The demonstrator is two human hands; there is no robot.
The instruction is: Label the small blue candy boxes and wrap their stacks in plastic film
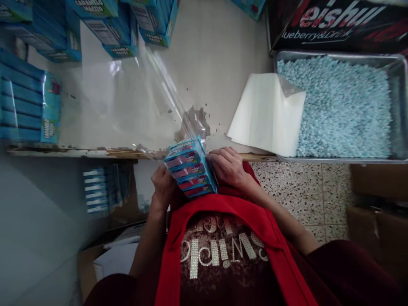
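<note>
A pack of small blue candy boxes, labelled "Caramelo Macizo", is tilted at the table edge against my red apron. Clear plastic film stretches from the pack across the table, and it seems to go around the boxes. My left hand is closed at the pack's left side, its fingertips partly hidden behind the boxes. On the right side, my right hand has its fingers curled and pressed together against the pack's upper corner. Both hands appear to grip the film's edges, though it is hard to see there.
Wrapped blue candy packs stand at the left and far left of the worn white table. At right, a metal tray holds light-blue candies, with white paper over its edge. A black printed carton stands behind it.
</note>
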